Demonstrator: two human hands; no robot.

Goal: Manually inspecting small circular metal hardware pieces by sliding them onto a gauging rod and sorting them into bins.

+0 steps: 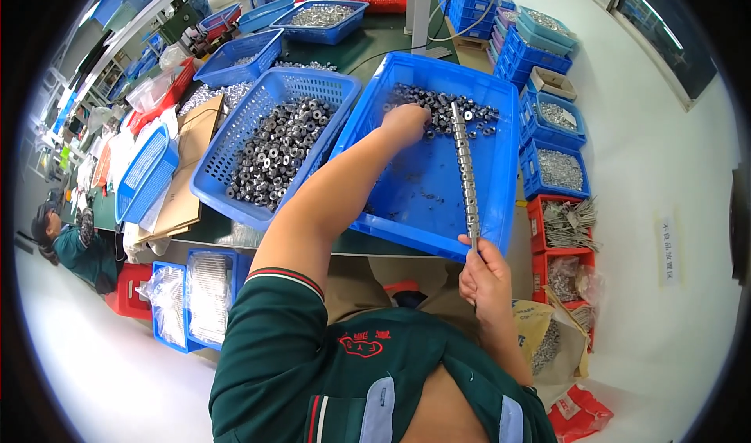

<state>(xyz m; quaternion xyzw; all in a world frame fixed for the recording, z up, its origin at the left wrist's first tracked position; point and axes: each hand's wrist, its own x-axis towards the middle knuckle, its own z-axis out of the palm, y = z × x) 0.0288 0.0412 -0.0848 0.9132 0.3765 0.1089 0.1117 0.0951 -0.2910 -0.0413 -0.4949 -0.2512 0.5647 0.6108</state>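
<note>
1. Two bare hands were at work: the right hand [486, 275] was closed, thumb against fingers, around the lower end of one metal rod [465, 169]; the left hand [407, 122] was curled downward, its fingertips hidden, so I cannot tell whether it gripped anything.
2. The rod rose from the right hand, leaning slightly left, over one solid blue tray [491, 181]; strung along it were more than ten metal rings, too tightly stacked to count exactly.
3. Dozens of loose rings [481, 114] lay at the tray's far end, just under and beside the left hand, around the rod's tip.
4. One perforated blue basket [227, 157], left of the tray, held many more rings.
5. One co-worker [70, 243] sat far left.
</note>
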